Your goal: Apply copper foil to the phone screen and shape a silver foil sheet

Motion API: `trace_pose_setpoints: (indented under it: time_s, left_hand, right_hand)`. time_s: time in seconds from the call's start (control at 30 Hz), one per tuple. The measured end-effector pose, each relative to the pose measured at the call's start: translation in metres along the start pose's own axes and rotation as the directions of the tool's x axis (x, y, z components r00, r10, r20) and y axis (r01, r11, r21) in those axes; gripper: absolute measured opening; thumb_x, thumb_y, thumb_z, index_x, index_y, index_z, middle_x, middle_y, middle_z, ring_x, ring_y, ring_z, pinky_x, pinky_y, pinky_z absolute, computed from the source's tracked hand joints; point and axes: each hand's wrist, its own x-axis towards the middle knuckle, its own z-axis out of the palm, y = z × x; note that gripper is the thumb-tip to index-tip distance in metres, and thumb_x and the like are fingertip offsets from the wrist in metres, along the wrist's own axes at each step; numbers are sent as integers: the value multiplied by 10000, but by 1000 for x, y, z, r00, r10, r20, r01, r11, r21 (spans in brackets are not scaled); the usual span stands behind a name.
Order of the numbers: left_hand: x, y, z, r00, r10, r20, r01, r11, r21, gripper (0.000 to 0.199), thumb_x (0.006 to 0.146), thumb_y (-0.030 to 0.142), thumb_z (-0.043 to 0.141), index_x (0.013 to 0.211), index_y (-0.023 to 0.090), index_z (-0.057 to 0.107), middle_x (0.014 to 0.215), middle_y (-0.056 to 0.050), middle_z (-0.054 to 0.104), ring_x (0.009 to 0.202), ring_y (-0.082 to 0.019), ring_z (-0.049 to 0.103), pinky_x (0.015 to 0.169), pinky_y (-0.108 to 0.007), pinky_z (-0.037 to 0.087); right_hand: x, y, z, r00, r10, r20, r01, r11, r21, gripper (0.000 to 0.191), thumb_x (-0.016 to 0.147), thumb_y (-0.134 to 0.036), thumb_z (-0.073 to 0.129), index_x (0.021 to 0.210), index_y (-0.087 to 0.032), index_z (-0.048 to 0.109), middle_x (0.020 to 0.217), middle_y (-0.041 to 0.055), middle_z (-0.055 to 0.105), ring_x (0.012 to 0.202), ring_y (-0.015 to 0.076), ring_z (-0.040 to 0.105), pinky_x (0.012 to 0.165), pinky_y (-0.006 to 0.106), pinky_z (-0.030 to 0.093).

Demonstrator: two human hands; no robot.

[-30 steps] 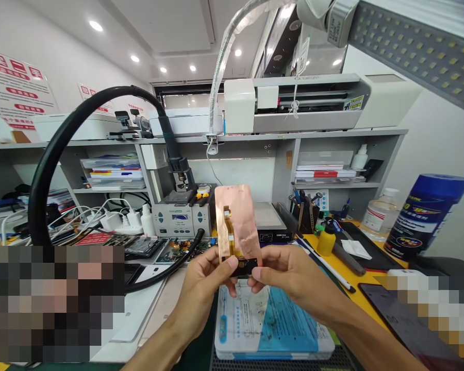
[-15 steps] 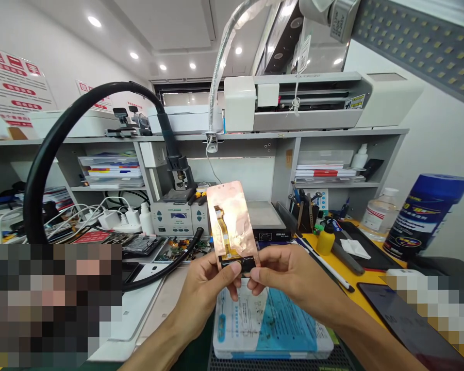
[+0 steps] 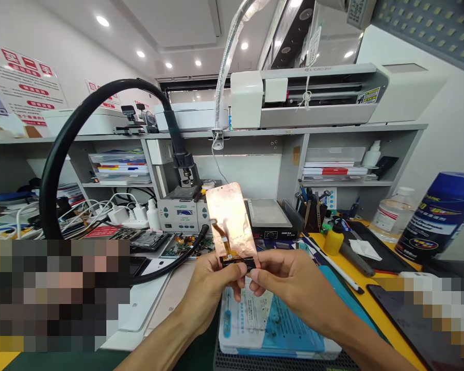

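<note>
A phone screen [image 3: 232,216] with a copper-coloured back stands nearly upright between my two hands. Its lower end carries a black strip and an orange flex cable [image 3: 227,248]. My left hand [image 3: 212,278] pinches the lower left edge, thumb on the black strip. The lower right corner is gripped between thumb and fingers of my right hand [image 3: 284,273]. Beneath both hands lies a white and blue box [image 3: 270,335], printed with text, on a dark perforated mat. The screen's front faces away from me and is hidden.
Behind stands a grey rework station [image 3: 181,216] with a thick black hose [image 3: 48,170] arching on the left. To the right are a yellow bottle [image 3: 333,242], a white pen-like stick [image 3: 338,268], a blue spray can [image 3: 438,221] and a dark phone panel [image 3: 406,319].
The flex cable's upper part has folded down and now looks shorter against the copper back. Both hands keep their hold on the screen. The whole view has shifted slightly.
</note>
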Motion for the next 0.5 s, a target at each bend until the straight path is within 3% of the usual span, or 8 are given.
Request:
trace_pose_setpoints:
  time_s: [0.27, 0.5]
  left_hand:
    - [-1, 1, 0, 999, 8, 51, -7, 1000, -17, 208, 798, 293, 745, 719, 104, 705, 615, -35, 592, 564, -123, 527, 480, -214, 446]
    - [-3, 2, -2, 997, 65, 42, -65, 998, -7, 289, 875, 340, 691, 714, 100, 700, 609, -48, 614, 549, -137, 556, 484, -235, 462]
  right_hand:
    - [1, -2, 1, 1000, -13, 23, 12, 998, 66, 167, 884, -220, 627, 758, -172, 725, 720, 28, 705, 686, 160, 628, 680, 278, 524]
    - [0, 1, -5, 999, 12, 41, -19, 986, 167, 169, 879, -250, 687, 979, -161, 790, 738, 32, 717, 674, 152, 645, 681, 282, 551]
